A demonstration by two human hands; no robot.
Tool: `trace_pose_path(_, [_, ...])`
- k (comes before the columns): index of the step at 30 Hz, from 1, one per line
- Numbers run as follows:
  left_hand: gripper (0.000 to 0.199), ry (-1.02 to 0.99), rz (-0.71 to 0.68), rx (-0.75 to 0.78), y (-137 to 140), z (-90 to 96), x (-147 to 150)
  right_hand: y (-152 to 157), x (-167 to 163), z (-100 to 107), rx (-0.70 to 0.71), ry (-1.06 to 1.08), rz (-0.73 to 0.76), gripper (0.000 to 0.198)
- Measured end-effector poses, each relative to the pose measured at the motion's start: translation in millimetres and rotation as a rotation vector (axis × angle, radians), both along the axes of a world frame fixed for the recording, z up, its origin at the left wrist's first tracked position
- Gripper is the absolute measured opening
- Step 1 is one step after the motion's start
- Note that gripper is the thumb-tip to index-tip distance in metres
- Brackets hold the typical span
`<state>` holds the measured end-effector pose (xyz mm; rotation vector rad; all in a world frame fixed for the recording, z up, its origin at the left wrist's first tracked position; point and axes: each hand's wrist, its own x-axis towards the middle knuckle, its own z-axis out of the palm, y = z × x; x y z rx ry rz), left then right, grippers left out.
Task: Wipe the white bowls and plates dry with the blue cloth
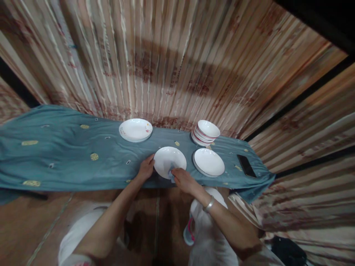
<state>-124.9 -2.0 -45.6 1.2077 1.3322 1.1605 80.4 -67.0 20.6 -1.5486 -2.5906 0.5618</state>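
Observation:
A white plate (163,158) is in front of me near the table's front edge. My left hand (146,168) grips its left rim, the fingers partly hidden by the plate. Closed around a bluish-grey cloth (171,176), my right hand (183,178) presses it on the plate's lower right part. To the right lies a short stack of white plates (209,162), apart from the one I hold. Behind it, a stack of white bowls (207,130) with red bands stands by the curtain.
Plates with a floral pattern (135,129) are stacked at the back left of centre. A black phone (246,166) lies at the table's right end. Under everything spreads a teal tablecloth (69,147); a patterned curtain (166,62) hangs close behind.

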Motion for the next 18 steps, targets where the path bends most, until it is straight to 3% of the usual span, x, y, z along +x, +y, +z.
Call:
trace_pose_path(7, [0.036,0.033,0.014,-0.015,1,-2.3,1,30,-1,-8,0.107,-0.123,-0.091,0.038])
trace_pose_path(11, [0.037,0.094,-0.002,0.071,2,-5.1,0,46,-17,-14,0.149,-0.089,-0.102,0.038])
trace_pose_path(18, [0.038,0.240,0.003,0.048,2,-3.3,-1,37,-48,-14,0.128,0.076,-0.018,0.035])
